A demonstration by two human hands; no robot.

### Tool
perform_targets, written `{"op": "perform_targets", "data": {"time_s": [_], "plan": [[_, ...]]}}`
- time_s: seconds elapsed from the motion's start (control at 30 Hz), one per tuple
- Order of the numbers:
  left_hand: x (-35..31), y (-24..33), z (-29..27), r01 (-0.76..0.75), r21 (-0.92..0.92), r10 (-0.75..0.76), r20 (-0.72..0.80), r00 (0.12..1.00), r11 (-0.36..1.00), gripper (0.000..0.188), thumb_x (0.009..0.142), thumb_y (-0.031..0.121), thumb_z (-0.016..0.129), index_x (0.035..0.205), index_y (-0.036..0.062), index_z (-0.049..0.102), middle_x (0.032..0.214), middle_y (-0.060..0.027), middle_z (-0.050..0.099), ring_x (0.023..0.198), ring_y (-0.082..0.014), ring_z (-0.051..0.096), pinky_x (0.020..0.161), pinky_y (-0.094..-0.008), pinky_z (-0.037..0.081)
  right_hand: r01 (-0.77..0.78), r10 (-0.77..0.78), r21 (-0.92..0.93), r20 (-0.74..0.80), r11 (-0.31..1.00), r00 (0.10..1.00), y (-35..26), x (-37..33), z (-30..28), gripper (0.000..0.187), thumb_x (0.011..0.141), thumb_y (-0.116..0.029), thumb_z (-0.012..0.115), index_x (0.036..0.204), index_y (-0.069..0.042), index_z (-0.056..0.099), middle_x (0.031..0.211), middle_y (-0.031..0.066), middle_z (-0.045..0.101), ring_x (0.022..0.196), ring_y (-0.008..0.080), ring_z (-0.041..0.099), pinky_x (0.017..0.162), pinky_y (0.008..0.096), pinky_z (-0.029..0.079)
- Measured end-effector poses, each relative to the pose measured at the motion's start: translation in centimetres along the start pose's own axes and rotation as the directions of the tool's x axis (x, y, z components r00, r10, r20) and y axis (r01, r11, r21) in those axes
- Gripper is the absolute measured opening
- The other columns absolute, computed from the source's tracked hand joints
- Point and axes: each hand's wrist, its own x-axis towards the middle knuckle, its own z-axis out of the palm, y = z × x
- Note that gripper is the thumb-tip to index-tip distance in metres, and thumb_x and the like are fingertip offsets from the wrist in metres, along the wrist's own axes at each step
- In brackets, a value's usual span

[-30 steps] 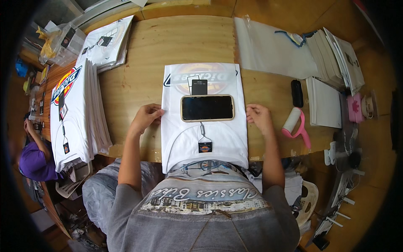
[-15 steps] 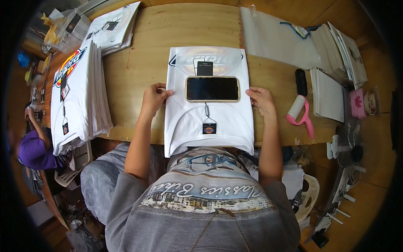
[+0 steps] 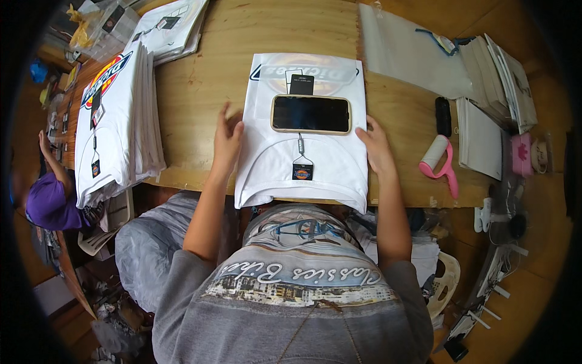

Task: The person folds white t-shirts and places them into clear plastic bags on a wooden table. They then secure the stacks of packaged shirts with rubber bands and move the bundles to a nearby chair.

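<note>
A folded white T-shirt lies on the wooden table in front of me, its neckline toward my body and its near end past the table edge. On it rests a dark-screened phone in a light case. A black hang tag shows just above the phone, and a small black tag on a cord hangs below the collar. My left hand is open beside the shirt's left edge, fingers apart. My right hand is open at the right edge, its thumb by the fabric.
To the left stands a pile of folded white shirts, with another pile behind. On the right are clear plastic bags, a black object, a pink lint roller and white sheets. A person in purple is at far left.
Both hands have loosened from the shirt's side edges, and their fingers have spread. The shirt and phone look the same; the whole view has shifted slightly.
</note>
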Motion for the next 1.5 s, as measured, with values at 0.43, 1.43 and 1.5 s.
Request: {"op": "perform_targets", "data": {"time_s": [0.43,1.43,1.5], "plan": [[-10.1,-0.4,-3.0,0.340,-0.117,-0.304,0.249,0.920,0.933,0.060,0.080,0.008,0.051,0.129,0.0098,0.016,0.074,-0.0151,0.056,0.062,-0.0129,0.052,0.055,-0.0228,0.041,-0.087,0.103,-0.284,0.043,0.955,0.994,0.6,-7.2,-2.5,0.049,0.072,0.000,0.058,0.115,-0.007,0.038,0.068,0.0091,0.058,0.065,0.0117,0.056,0.058,0.0242,0.045],[-4.8,6.7,1.8,-0.046,-0.045,0.057,0.290,0.955,0.998,0.033,0.078,-0.003,0.047,0.110,0.0021,0.046,0.062,-0.0062,0.055,0.056,-0.0101,0.054,0.055,-0.0214,0.044,0.096,-0.090,-0.043,0.117,0.994,0.989,-10.9,18.6,-13.0,0.017,0.076,-0.021,0.059,0.082,-0.005,0.055,0.064,0.0048,0.054,0.054,0.0154,0.052,0.048,0.0284,0.044],[-4.9,8.0,2.5,-0.078,-0.026,0.082,0.356,0.931,0.997,0.032,0.078,-0.003,0.046,0.111,0.0017,0.045,0.063,-0.0058,0.055,0.057,-0.0100,0.053,0.055,-0.0218,0.044,-0.036,0.037,-0.037,0.015,0.999,0.999,-8.0,18.4,-12.0,0.015,0.078,-0.019,0.056,0.086,-0.007,0.055,0.071,0.0058,0.056,0.064,0.0174,0.056,0.055,0.0303,0.047]]}}
